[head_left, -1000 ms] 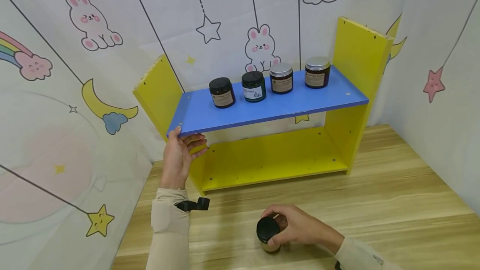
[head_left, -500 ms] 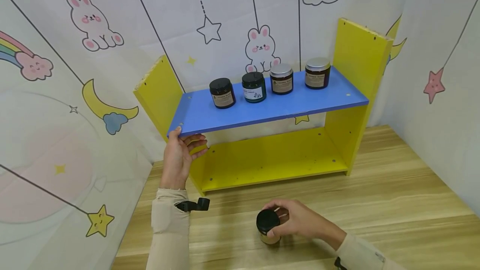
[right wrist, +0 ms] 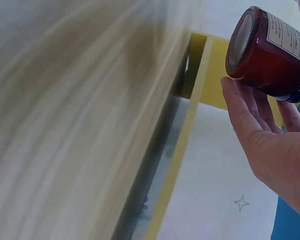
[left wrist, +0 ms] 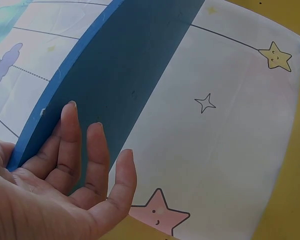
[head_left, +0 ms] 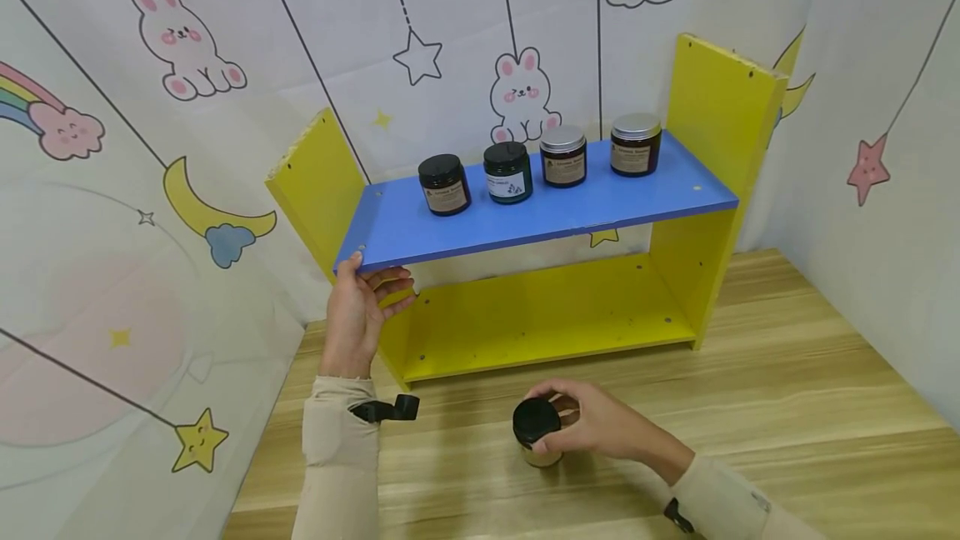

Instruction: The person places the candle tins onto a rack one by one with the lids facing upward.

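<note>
My left hand (head_left: 354, 319) grips the front left corner of the blue shelf board (head_left: 480, 227), thumb on top. In the left wrist view its other fingers (left wrist: 96, 155) extend beneath the board. Lower down, in front of the shelf unit, my right hand (head_left: 600, 423) holds a candle jar (head_left: 537, 422) with a black lid between thumb and fingers. In the right wrist view this jar (right wrist: 270, 55) is dark red-brown with a pale label, and its base is off the table.
Several similar jars stand in a row on the blue board, among them a black-lidded jar (head_left: 444, 186) and a silver-lidded jar (head_left: 635, 146). Yellow side panels (head_left: 720, 107) rise at both ends. A yellow bottom shelf (head_left: 540, 319) lies below, on the wood-grain table (head_left: 787, 407).
My right hand has carried the candle jar a short way forward, towards the shelf unit. The left hand keeps its place on the blue board.
</note>
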### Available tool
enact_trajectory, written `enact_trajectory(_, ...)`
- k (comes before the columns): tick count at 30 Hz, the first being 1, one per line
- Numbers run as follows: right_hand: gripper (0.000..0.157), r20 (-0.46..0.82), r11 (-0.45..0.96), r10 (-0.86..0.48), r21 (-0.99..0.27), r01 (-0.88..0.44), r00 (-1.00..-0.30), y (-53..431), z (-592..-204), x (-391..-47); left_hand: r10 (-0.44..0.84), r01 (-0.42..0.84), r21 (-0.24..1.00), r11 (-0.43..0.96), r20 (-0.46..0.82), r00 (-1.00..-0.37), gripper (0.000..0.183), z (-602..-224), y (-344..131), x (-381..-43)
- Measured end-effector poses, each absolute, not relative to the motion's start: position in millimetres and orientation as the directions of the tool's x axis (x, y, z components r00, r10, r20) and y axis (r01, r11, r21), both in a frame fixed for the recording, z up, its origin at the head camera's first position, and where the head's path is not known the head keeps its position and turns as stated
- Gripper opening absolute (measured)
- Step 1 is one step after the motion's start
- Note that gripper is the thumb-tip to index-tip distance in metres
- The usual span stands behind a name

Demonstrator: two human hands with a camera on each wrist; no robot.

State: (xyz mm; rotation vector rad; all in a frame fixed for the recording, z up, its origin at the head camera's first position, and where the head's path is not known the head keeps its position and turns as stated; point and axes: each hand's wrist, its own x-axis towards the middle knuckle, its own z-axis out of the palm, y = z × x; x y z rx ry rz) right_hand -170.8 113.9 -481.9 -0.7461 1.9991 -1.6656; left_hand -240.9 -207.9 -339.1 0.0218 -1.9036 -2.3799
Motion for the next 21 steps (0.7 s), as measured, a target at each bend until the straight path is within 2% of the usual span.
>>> enact_trajectory(21,0.054,0.074,0.157,-0.601,-0.965,-0.208,-0.796,116,-449,-187,-0.082,0.059,0.973,-0.222,0.041,-0.996,0.054,-340,-208,-241)
